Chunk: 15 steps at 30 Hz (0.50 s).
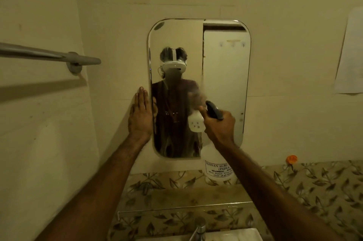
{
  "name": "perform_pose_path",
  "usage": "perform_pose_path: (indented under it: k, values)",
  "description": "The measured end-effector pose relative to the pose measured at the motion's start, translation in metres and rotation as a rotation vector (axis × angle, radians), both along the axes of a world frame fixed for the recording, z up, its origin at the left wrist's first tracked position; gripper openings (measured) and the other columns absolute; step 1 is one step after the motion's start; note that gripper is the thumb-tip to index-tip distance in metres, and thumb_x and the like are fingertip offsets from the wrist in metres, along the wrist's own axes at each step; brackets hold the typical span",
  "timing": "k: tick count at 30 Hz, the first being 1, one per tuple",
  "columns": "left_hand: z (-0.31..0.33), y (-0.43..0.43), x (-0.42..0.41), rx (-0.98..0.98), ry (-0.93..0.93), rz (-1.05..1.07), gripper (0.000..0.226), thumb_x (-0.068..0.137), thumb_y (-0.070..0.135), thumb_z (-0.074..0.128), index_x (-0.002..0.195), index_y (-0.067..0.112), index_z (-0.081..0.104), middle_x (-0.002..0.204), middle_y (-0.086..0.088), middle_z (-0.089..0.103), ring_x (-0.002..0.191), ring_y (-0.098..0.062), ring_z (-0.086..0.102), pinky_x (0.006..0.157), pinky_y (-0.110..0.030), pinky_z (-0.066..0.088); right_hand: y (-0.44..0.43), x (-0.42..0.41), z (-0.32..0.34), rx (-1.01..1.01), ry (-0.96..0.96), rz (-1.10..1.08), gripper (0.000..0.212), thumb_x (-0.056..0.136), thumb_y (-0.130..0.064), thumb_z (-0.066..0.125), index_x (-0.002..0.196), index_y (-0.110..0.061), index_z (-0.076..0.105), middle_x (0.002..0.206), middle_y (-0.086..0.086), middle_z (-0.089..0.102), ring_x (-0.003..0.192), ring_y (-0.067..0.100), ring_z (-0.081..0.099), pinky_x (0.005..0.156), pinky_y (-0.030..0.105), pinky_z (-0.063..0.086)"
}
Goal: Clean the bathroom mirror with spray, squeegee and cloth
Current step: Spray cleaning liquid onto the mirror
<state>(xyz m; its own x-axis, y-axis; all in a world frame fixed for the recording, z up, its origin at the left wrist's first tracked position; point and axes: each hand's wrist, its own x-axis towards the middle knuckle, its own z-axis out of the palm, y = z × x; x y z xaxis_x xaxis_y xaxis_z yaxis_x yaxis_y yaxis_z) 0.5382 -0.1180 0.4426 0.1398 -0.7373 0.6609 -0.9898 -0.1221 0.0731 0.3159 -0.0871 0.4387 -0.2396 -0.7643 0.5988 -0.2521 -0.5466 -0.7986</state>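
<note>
The spray bottle is white with a black top and black letters on its label. The wall is plain cream. The tiles below have brown and grey leaves on them. A small orange thing sits above the tiles. The rail is grey.

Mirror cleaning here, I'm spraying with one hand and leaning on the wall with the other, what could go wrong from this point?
1. The right hand aims the spray bottle at the mirror from close range; mist shows at the nozzle, so liquid may run down onto the ledge.
2. The left hand lies flat at the mirror's left edge and could catch overspray or smear the glass.
3. No squeegee or cloth is visible, so drips may dry into streaks.
</note>
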Motion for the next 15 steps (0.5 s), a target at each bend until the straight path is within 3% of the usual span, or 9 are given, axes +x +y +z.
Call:
perform_pose_path:
  k: [2, 5, 9, 15]
  values:
    - [0.009, 0.000, 0.000, -0.024, 0.003, 0.002, 0.091, 0.093, -0.002, 0.051, 0.157, 0.001, -0.014, 0.166, -0.016, -0.019, 0.156, -0.029, -0.009, 0.128, -0.037, 0.014, 0.001, -0.003, 0.015, -0.054, 0.010, 0.032, 0.021, 0.089, -0.035, 0.072, 0.072, -0.029, 0.061, 0.065, 0.003, 0.065, 0.060, 0.025, 0.068, 0.062, 0.040, 0.062]
    - [0.019, 0.000, -0.002, -0.032, -0.013, -0.009, 0.093, 0.092, -0.001, 0.052, 0.156, 0.002, -0.015, 0.165, -0.016, -0.021, 0.156, -0.028, -0.011, 0.128, -0.037, 0.012, 0.002, -0.007, 0.030, -0.084, 0.045, 0.047, 0.019, 0.089, -0.037, 0.071, 0.075, -0.036, 0.059, 0.068, 0.000, 0.066, 0.066, 0.025, 0.069, 0.062, 0.035, 0.059]
    - [0.023, -0.001, -0.003, -0.025, -0.036, -0.001, 0.094, 0.092, -0.001, 0.053, 0.156, 0.001, -0.015, 0.165, -0.017, -0.021, 0.156, -0.028, -0.011, 0.129, -0.037, 0.010, -0.002, -0.019, 0.040, -0.056, -0.022, 0.002, 0.027, 0.089, -0.040, 0.071, 0.069, -0.026, 0.059, 0.059, 0.003, 0.057, 0.053, 0.023, 0.057, 0.054, 0.034, 0.054]
    - [0.026, -0.001, 0.000, -0.023, -0.019, -0.010, 0.089, 0.092, -0.005, 0.047, 0.157, 0.001, -0.013, 0.166, -0.017, -0.018, 0.156, -0.029, -0.009, 0.129, -0.038, 0.009, -0.002, -0.048, 0.050, -0.063, -0.069, -0.022, 0.021, 0.087, -0.042, 0.072, 0.080, -0.024, 0.063, 0.069, 0.004, 0.066, 0.057, 0.014, 0.066, 0.043, 0.012, 0.046]
